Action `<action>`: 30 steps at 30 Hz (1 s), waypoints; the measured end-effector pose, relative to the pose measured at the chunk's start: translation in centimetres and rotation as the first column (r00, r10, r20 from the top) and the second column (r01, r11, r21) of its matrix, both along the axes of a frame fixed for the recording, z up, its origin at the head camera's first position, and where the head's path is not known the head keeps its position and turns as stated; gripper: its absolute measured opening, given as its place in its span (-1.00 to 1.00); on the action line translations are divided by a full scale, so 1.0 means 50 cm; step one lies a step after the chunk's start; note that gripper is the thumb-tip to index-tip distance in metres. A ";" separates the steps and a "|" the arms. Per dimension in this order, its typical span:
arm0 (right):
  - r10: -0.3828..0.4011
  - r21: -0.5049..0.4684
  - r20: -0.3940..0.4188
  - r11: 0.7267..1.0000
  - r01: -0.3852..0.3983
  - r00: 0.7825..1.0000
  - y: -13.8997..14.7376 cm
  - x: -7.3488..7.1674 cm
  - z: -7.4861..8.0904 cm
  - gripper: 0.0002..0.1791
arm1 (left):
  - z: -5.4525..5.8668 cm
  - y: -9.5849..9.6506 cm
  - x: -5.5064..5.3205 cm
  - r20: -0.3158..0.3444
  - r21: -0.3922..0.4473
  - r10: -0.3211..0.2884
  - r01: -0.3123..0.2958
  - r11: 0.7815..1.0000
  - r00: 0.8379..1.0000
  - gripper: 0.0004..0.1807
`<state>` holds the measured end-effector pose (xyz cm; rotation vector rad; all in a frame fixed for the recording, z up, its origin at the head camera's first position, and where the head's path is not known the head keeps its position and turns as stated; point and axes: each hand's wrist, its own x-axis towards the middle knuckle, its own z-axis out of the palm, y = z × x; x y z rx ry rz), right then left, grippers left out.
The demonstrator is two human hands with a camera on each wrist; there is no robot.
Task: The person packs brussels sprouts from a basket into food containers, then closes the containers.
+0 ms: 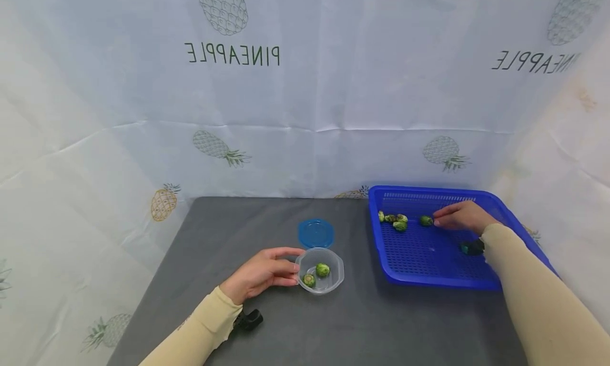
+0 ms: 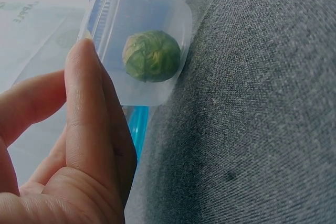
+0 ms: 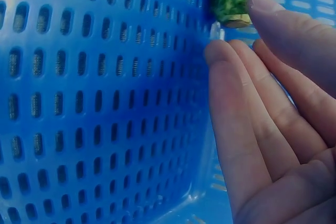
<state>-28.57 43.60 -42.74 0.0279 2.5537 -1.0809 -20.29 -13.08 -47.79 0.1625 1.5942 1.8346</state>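
Observation:
A small clear plastic container (image 1: 335, 282) stands on the grey table with two Brussels sprouts (image 1: 322, 270) inside; one sprout (image 2: 151, 56) shows through its wall in the left wrist view. My left hand (image 1: 264, 272) holds the container's rim at its left side. Inside the blue basket (image 1: 445, 280), my right hand (image 1: 463, 216) reaches in from the right, its fingertips at a single Brussels sprout (image 1: 426, 221). In the right wrist view the thumb (image 3: 294, 38) overlaps that sprout (image 3: 231, 1), while the other fingers lie below it, not closed round it.
A round blue lid (image 1: 316, 233) lies flat behind the container. Several more Brussels sprouts (image 1: 400, 226) sit together at the basket's left side. A pineapple-print curtain (image 1: 305, 90) hangs behind the grey table (image 1: 229, 228).

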 end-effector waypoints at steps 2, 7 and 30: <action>-0.008 -0.002 0.009 1.000 0.008 1.000 0.003 0.000 -0.004 -0.33 | -0.001 0.003 0.000 0.001 0.005 -0.003 0.003 1.000 1.000 -0.36; -0.033 -0.013 0.010 0.999 0.033 0.999 -0.008 0.000 -0.004 -0.35 | -0.003 0.005 0.001 0.013 0.010 0.000 0.000 1.000 1.000 -0.37; -0.071 0.048 -0.076 0.996 0.075 0.995 -0.055 0.013 0.013 -0.40 | -0.003 0.008 -0.002 0.007 -0.009 0.006 -0.006 1.000 1.000 -0.37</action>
